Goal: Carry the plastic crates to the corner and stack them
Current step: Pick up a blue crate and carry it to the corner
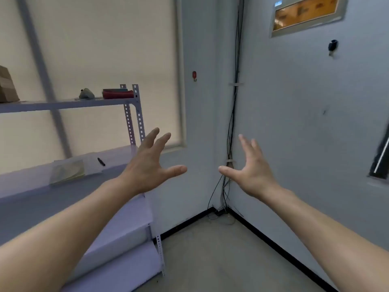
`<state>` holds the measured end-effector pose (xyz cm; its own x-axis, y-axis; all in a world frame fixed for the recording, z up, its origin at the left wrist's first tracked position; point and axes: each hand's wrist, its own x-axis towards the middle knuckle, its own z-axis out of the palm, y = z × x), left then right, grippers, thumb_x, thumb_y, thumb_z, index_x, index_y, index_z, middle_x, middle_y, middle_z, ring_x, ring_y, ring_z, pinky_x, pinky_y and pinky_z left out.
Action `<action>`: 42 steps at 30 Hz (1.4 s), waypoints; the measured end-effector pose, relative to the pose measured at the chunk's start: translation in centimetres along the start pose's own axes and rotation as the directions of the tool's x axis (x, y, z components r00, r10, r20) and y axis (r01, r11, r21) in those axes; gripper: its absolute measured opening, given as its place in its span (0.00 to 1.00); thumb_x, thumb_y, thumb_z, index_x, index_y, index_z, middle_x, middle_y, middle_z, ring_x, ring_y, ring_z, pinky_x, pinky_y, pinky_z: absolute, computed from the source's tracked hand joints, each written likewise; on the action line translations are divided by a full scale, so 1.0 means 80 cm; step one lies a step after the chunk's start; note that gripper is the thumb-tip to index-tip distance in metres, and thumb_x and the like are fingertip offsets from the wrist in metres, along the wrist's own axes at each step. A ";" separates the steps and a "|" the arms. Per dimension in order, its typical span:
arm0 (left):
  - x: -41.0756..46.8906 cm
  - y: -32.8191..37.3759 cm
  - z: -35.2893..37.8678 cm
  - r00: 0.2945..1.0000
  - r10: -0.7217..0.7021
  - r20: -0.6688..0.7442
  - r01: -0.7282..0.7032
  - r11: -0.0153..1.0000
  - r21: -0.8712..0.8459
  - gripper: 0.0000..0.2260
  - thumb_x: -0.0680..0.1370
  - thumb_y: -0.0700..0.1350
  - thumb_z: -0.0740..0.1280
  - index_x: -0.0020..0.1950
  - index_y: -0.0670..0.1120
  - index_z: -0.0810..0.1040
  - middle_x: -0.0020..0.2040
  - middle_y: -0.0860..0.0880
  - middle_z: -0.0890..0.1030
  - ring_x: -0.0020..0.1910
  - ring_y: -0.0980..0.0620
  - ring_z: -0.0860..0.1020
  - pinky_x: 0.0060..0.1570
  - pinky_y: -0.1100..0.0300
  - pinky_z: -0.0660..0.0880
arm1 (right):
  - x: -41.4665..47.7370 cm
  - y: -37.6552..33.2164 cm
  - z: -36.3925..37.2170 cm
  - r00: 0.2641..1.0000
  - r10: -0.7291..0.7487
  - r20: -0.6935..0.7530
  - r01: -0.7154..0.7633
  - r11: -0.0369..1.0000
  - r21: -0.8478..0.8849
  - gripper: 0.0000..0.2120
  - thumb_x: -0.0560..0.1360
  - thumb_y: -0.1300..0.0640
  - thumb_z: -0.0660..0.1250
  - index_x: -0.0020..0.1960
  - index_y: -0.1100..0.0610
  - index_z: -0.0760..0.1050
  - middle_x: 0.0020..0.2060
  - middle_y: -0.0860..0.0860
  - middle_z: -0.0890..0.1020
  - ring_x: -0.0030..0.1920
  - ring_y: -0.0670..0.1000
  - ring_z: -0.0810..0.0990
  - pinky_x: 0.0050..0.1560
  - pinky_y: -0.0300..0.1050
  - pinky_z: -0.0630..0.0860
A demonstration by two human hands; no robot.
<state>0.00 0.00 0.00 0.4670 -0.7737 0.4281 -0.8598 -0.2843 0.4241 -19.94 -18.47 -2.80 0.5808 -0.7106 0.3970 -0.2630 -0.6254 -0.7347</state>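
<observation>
Forearms raised toward the corner, nothing carried.
Left hand and right hand spread wide, holding nothing; no crates in view; I judge stacking not yet begun.

Metal shelf rack stands left; black cables run down the corner.
</observation>
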 end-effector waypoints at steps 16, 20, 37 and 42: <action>0.034 0.244 0.256 0.960 0.202 0.193 -0.157 0.961 -0.225 0.54 0.62 0.70 0.70 0.83 0.55 0.51 0.83 0.57 0.51 0.80 0.54 0.58 0.75 0.56 0.57 | -0.126 0.258 -0.246 0.941 0.284 -0.185 -0.315 0.935 -0.165 0.52 0.70 0.45 0.80 0.84 0.43 0.53 0.85 0.51 0.46 0.83 0.48 0.49 0.70 0.36 0.51; 0.037 0.298 0.316 0.933 0.253 0.254 -0.175 0.940 -0.292 0.54 0.65 0.66 0.73 0.83 0.53 0.49 0.83 0.55 0.55 0.80 0.55 0.56 0.74 0.60 0.55 | -0.162 0.301 -0.298 0.897 0.352 -0.266 -0.405 0.897 -0.179 0.50 0.71 0.43 0.79 0.84 0.44 0.54 0.85 0.52 0.47 0.83 0.47 0.48 0.70 0.35 0.51; 0.001 0.485 0.509 0.566 0.656 0.500 -0.259 0.717 -0.647 0.52 0.65 0.66 0.69 0.83 0.53 0.50 0.82 0.53 0.55 0.80 0.54 0.57 0.75 0.56 0.57 | -0.367 0.330 -0.429 0.460 0.574 -0.677 -0.814 0.578 -0.062 0.41 0.78 0.39 0.70 0.84 0.45 0.54 0.85 0.49 0.48 0.83 0.47 0.49 0.78 0.47 0.52; -0.023 0.534 0.534 0.438 0.755 0.488 -0.292 0.633 -0.717 0.51 0.65 0.67 0.68 0.83 0.52 0.51 0.82 0.52 0.55 0.80 0.52 0.56 0.76 0.54 0.56 | -0.425 0.311 -0.435 0.338 0.555 -0.760 -0.845 0.535 0.015 0.39 0.80 0.39 0.67 0.85 0.44 0.52 0.85 0.47 0.49 0.83 0.47 0.49 0.79 0.50 0.51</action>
<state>-46.45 -34.91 -16.78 -0.5452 -0.8299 0.1185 -0.5321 0.4518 0.7161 -73.04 -21.07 -15.41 -0.5356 -0.8320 0.1447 -0.6195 0.2706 -0.7369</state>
